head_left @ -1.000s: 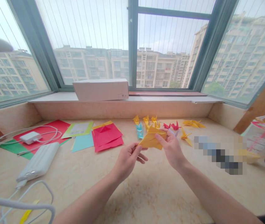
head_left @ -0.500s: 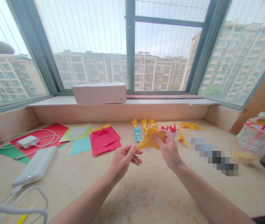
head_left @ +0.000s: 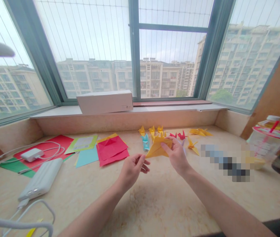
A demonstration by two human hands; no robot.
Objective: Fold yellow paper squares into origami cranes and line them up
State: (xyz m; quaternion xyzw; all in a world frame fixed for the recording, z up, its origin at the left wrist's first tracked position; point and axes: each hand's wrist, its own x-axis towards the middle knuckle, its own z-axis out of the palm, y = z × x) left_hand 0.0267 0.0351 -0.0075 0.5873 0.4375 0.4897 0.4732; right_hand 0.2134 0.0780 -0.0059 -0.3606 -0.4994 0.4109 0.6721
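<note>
Both my hands hold a folded yellow paper (head_left: 157, 147) a little above the marble sill top. My left hand (head_left: 131, 169) pinches its lower left corner between thumb and fingers. My right hand (head_left: 176, 156) grips its right side, thumb on top. Just behind the paper lie several small folded paper cranes (head_left: 154, 131) in yellow, blue and red.
Red folded sheets (head_left: 111, 149) and other coloured papers (head_left: 82, 144) lie to the left, with a white power bank (head_left: 41, 179), a charger (head_left: 32, 154) and cables. A white box (head_left: 104, 102) sits on the window ledge. A plastic cup with a straw (head_left: 265, 144) stands at right.
The view has tilted and shifted slightly. My hands keep hold of the yellow paper in much the same way; my right thumb has slid along its top edge.
</note>
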